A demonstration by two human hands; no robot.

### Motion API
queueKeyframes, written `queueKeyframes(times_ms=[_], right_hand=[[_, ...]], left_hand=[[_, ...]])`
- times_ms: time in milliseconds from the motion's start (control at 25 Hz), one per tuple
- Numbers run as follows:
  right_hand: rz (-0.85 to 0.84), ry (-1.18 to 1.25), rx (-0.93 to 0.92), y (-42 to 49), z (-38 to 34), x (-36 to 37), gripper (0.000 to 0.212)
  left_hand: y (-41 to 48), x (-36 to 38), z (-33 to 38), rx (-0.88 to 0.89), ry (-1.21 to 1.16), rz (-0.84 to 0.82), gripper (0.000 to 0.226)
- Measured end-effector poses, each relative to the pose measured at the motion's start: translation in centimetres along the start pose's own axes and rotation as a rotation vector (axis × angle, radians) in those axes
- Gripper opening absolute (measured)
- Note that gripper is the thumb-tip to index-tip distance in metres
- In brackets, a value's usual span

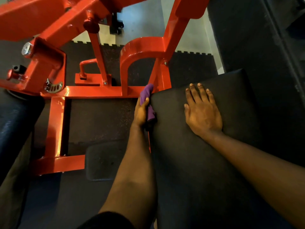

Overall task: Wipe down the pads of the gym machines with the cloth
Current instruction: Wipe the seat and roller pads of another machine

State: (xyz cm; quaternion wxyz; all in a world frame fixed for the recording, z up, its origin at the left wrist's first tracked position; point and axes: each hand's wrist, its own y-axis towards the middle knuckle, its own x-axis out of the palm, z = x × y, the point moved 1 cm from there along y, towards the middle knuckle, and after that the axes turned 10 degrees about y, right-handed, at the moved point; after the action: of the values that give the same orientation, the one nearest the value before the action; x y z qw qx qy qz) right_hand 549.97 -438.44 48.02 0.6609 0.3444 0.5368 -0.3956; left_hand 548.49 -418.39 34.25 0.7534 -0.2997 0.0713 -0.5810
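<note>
The left hand (141, 113) grips a purple cloth (147, 94) against the left side edge of a wide black pad (189, 154) that fills the near right of the scene. Its thumb curls over the bunched fabric; the other fingers are hidden behind the cloth and the pad's edge. The cloth lies lengthwise along that edge, one end sticking out past the hand toward the far side, where it overlaps a red bar of the machine frame (92, 92). The right hand (203, 113) rests palm down on top of the pad, towards its far end, with its fingers (200, 91) straight, slightly spread and holding nothing. Both forearms reach in from the near edge, and a dark sleeve (105, 220) shows at the left elbow. The glossy red frame spreads across the far and left part of the view, with a round red knob (91, 25) and a chrome bolt head (27, 48) on it. Under the frame lies dark speckled floor matting (99, 116), its far edge toothed against a pale floor. Another dark padded roll (14, 116) sits at the far left, and a small black rectangular block (102, 161) lies on the floor just left of the left forearm.
</note>
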Motion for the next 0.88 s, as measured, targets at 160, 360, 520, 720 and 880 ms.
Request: queueKeyframes(times_ms=[160,360,520,720,880], right_hand=[[-0.018,-0.015,0.008,0.0,-0.1,-0.2,0.058],[-0.022,-0.005,0.017,0.0,-0.2,-0.3,0.058],[-0.014,0.004,0.019,-0.1,-0.1,-0.1,0.058],[0.018,0.017,0.011,0.1,0.1,0.2,0.057],[0.013,0.025,0.015,-0.1,-0.1,0.1,0.057]], left_hand=[[-6.9,0.3,-5.2,-0.093,-0.063,0.065,0.032],[-13.7,-1.1,-9.8,-0.184,-0.048,-0.072,0.051],[-6.8,0.1,-3.0,0.095,0.077,0.088,0.055],[-0.9,1.7,1.8,0.231,0.556,0.187,0.062],[-6.9,2.5,-2.9,0.206,0.42,0.269,0.053]])
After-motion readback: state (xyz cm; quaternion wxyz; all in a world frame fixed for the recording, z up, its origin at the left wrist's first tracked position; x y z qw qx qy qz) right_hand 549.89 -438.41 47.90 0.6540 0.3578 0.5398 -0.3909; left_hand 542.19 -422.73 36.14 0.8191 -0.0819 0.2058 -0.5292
